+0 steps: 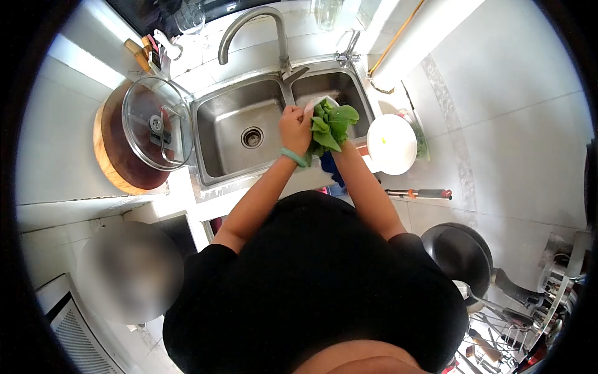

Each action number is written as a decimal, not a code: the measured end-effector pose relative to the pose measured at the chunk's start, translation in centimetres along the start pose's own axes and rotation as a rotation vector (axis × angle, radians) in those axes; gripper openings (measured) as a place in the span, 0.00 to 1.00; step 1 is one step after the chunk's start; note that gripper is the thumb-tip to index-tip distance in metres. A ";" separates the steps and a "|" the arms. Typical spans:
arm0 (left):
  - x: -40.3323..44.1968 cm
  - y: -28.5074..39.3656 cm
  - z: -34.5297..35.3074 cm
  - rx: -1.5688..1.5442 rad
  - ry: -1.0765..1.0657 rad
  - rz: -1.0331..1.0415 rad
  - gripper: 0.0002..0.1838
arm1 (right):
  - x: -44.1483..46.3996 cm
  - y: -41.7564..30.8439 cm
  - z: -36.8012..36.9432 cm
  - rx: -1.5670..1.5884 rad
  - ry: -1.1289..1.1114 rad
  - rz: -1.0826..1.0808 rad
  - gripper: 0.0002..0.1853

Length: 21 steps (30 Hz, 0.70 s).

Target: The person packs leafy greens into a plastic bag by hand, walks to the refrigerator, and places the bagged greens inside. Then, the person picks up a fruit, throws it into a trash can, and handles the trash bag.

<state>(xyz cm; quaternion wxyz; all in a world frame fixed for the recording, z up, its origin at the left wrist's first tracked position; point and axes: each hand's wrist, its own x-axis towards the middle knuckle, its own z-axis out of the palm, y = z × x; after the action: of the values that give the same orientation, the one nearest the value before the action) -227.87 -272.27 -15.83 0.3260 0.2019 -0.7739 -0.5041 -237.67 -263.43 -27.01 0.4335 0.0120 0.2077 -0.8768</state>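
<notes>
A bunch of leafy greens (331,124) is held up over the divider and the right basin of the steel sink (240,112). My left hand (295,128), with a pale green bangle at its wrist, is closed against the left side of the bunch. Something whitish shows at the top of the bunch, beside my left fingers; I cannot tell whether it is stems or plastic. My right hand (342,149) reaches up under the leaves from the right. Its fingers are hidden behind the greens.
The curved faucet (280,37) rises behind the sink. To the left, a glass lid (140,124) leans by a round wooden board (112,149). A white plate (392,144) with a green scrap sits right. Dark pans (458,258) are at lower right. A blurred patch covers the lower left.
</notes>
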 end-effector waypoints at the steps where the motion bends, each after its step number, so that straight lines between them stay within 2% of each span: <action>1: 0.0 0.2 0.0 0.084 0.001 -0.016 0.15 | 0.9 0.6 -1.9 0.004 -0.108 -0.050 0.12; 3: 0.5 -0.7 0.4 0.090 0.038 -0.007 0.16 | 1.3 -0.1 -0.5 -0.052 -0.084 -0.012 0.11; 4: 0.6 -1.2 0.5 0.096 0.080 -0.003 0.16 | 1.3 -0.3 -0.1 -0.159 -0.002 0.017 0.11; 6: 1.4 -2.4 0.3 0.134 0.051 -0.020 0.17 | 0.6 -1.2 2.7 -0.332 0.170 0.014 0.14; 7: 1.8 -3.1 0.2 0.169 0.024 -0.042 0.18 | -0.3 -1.9 4.9 -0.331 0.169 0.018 0.14; 9: 2.5 -3.6 0.6 0.147 0.088 -0.065 0.20 | -1.8 -3.6 7.5 -0.640 0.271 0.073 0.17; 10: 3.0 -3.1 0.5 -0.036 0.025 -0.200 0.20 | -0.8 -4.2 6.1 -0.795 0.103 -0.031 0.16; 11: 3.5 -2.7 0.4 -0.219 -0.043 -0.332 0.20 | 0.0 -6.3 4.8 -1.771 0.185 -0.025 0.14; 12: 4.1 -2.5 0.8 -0.359 0.026 -0.362 0.19 | -0.6 -7.3 6.7 -1.944 0.224 -0.070 0.16; 13: 4.8 -1.7 0.6 -0.355 0.024 -0.341 0.19 | -0.7 -8.1 8.4 -2.117 0.261 -0.130 0.17; 15: 5.4 -0.3 -0.1 -0.231 -0.056 -0.382 0.18 | -0.8 -8.7 10.1 -2.104 0.246 -0.238 0.16; 16: 5.7 0.1 -0.1 -0.351 -0.047 -0.403 0.18 | -1.1 -8.9 10.5 -2.100 0.235 -0.319 0.14; 17: 6.3 0.4 -0.3 -0.345 -0.051 -0.382 0.18 | -0.9 -9.4 11.1 -2.090 0.238 -0.344 0.14; 19: 7.0 0.9 -0.7 -0.339 -0.093 -0.434 0.17 | -0.9 -10.5 12.1 -1.588 0.062 0.091 0.15; 21: 7.9 1.6 -1.5 -0.343 -0.112 -0.398 0.17 | -2.0 -11.5 12.6 -1.336 0.156 0.284 0.23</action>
<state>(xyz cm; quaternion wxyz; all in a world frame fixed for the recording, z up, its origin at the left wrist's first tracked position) -232.36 -277.64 -11.62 0.2069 0.2637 -0.6390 -0.6924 -243.25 -260.44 -11.01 0.4421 -0.1677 0.7310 -0.4919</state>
